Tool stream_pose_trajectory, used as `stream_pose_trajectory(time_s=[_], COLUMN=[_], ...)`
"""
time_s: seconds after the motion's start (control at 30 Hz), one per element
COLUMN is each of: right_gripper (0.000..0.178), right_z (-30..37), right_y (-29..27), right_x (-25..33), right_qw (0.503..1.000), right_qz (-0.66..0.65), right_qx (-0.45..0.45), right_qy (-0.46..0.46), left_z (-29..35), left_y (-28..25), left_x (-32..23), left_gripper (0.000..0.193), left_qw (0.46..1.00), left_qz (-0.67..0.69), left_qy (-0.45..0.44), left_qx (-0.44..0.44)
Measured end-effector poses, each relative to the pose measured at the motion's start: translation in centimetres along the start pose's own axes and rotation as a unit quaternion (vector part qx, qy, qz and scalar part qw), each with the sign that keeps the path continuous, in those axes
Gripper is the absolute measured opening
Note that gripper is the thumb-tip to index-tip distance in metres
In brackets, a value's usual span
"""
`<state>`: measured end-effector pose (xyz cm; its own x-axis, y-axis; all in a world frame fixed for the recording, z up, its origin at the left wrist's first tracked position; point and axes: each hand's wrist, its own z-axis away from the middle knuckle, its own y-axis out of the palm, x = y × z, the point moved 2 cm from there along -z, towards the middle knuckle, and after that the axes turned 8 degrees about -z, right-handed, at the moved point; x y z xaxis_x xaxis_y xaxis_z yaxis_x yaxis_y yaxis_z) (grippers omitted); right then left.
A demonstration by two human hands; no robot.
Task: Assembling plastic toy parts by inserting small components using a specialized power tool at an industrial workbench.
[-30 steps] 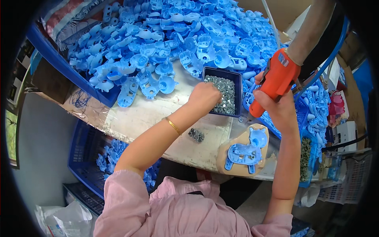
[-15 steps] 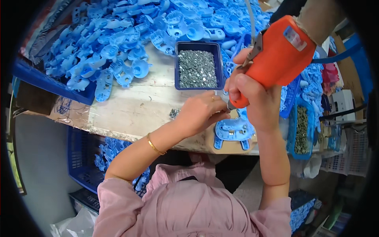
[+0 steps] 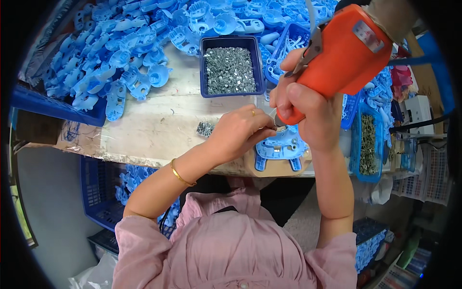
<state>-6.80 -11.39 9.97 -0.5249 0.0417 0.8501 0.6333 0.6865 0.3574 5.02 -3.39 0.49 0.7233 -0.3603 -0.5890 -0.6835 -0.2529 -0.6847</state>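
Note:
In my right hand [image 3: 305,108] is an orange powered screwdriver [image 3: 344,53] with a metal lever on its side, its nose angled down over a light-blue plastic part [image 3: 281,146]. That part lies on a tan board [image 3: 250,161] at the table's front edge, its two legs pointing toward me. My left hand [image 3: 244,127] reaches in beside the tool's nose, fingers pinched together at the part's upper left. Whatever sits between those fingertips is too small to make out. The screwdriver's tip is hidden behind the fingers.
A dark-blue tray [image 3: 231,95] of small metal pieces stands beyond my left hand; a few loose ones [image 3: 205,129] lie nearer. Blue plastic parts [image 3: 115,48] pile up at the back. To the right is a blue container [image 3: 368,144] of screws. A crate [image 3: 98,192] sits below left.
The view has shifted slightly, so the table sits higher and more to the left. Both hands stay together over the blue part, and the screwdriver's nose remains beside my left fingers.

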Motion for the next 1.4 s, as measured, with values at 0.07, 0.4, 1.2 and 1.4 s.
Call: stream_pose_trajectory(time_s=[0.07,0.4,1.2,1.4], right_gripper=[0.034,0.027,0.036,0.055], right_z=[0.2,3.2,2.0,-9.5], right_y=[0.1,-1.5,0.3,-3.0], right_x=[0.1,-2.9,2.4,9.8], right_qw=[0.994,0.993,0.936,0.912], right_qz=[0.080,0.069,0.327,0.341], right_qx=[0.047,-0.027,0.088,0.032], right_qy=[0.057,0.087,-0.091,-0.224], left_z=[0.6,2.1,3.9,3.7], left_y=[0.3,1.5,0.7,1.2], left_x=[0.0,-0.5,-0.2,-3.3], left_gripper=[0.028,0.076,0.058,0.042], left_qw=[0.999,0.989,0.992,0.993], left_qz=[-0.026,-0.131,-0.121,-0.098], left_qy=[0.018,0.001,-0.023,0.052], left_qx=[0.025,0.071,-0.010,0.037])
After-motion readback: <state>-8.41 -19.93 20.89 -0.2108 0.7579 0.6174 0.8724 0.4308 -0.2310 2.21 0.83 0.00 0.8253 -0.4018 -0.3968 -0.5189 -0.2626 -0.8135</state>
